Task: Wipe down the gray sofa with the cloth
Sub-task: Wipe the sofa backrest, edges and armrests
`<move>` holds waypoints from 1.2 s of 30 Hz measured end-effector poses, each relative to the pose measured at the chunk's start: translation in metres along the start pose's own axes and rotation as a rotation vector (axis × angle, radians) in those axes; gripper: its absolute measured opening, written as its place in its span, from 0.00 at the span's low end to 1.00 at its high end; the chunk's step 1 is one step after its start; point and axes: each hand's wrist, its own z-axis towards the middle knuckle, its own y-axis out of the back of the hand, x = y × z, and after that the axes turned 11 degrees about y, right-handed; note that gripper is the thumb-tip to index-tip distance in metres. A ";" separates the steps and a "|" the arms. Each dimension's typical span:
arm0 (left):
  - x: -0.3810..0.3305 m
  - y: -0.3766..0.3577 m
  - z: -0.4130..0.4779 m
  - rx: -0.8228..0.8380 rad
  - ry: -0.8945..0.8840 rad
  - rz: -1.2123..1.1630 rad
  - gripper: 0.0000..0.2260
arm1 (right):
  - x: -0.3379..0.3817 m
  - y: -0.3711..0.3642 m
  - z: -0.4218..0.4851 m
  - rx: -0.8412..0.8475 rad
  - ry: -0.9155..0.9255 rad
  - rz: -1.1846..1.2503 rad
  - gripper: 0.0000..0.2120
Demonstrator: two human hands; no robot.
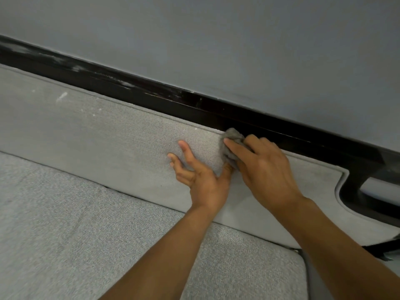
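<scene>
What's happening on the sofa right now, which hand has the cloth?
A person is wiping the gray sofa's back cushion. The right hand presses a bunched gray cloth against the cushion's top edge, beside the black frame. The left hand rests open on the cushion next to it, thumb touching the cloth's lower end. White specks show farther left on the cushion.

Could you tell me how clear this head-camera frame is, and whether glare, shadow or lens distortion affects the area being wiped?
Head view: lighting is soft and even, with no hard shadows; the right hand, the cloth and the backrest are reasonably sharp; the black frame shows pale smears or reflections on its left part; the wide-angle lens tilts and bows the frame's straight line; the left hand is clear.
</scene>
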 end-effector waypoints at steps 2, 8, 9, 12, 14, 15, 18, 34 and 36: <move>0.001 0.000 0.000 0.000 -0.007 -0.006 0.55 | -0.006 0.005 -0.016 0.001 -0.017 -0.015 0.22; 0.006 -0.002 0.002 -0.022 -0.024 -0.003 0.56 | -0.002 0.012 -0.025 -0.074 -0.118 -0.025 0.20; 0.008 -0.004 0.003 -0.045 -0.038 0.010 0.56 | 0.007 0.006 -0.010 -0.079 -0.115 -0.028 0.20; 0.014 -0.007 0.007 -0.124 -0.094 0.057 0.57 | 0.030 -0.010 0.025 -0.058 -0.033 -0.022 0.18; 0.014 -0.006 0.007 -0.114 -0.083 0.050 0.57 | 0.026 -0.009 0.023 -0.029 -0.003 -0.010 0.18; 0.013 -0.004 0.006 -0.096 -0.063 0.045 0.57 | 0.021 -0.005 0.014 -0.025 -0.003 -0.008 0.19; 0.011 -0.003 0.004 -0.065 -0.039 0.045 0.57 | 0.009 0.007 -0.020 -0.028 -0.044 -0.043 0.20; 0.018 0.028 -0.008 -0.125 -0.111 0.099 0.52 | 0.029 0.004 0.023 0.012 -0.017 -0.065 0.19; 0.022 0.040 -0.007 -0.206 -0.178 0.077 0.44 | 0.033 -0.004 0.042 0.019 -0.022 -0.051 0.19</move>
